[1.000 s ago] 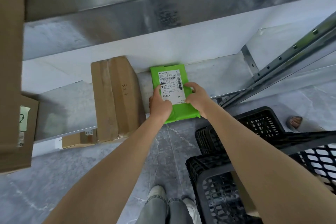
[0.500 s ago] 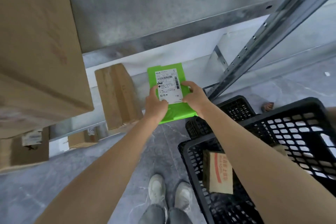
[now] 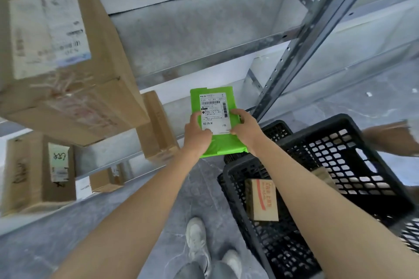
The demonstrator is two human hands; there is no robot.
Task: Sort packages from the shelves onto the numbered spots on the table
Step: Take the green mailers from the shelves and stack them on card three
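Note:
A flat bright green package (image 3: pixel 220 142) with a white shipping label faces up, held out in front of the lower metal shelf (image 3: pixel 204 106). My left hand (image 3: pixel 196 133) grips its left edge, thumb on the label. My right hand (image 3: pixel 246 128) grips the right edge, thumb also on the label. The package hangs partly over the black crate (image 3: pixel 317 165).
A black plastic crate to the right holds a small cardboard box (image 3: pixel 263 201). Another person's hand (image 3: pixel 392 140) is at the crate's far right. Cardboard boxes (image 3: pixel 61 56) sit on the shelves at left. A grey shelf upright (image 3: pixel 301 43) rises at right. My shoes (image 3: pixel 199 244) stand on the grey floor.
The view has risen and tilted; the green package has come off the lower shelf toward me and over the crate. Both hands keep their grip on it.

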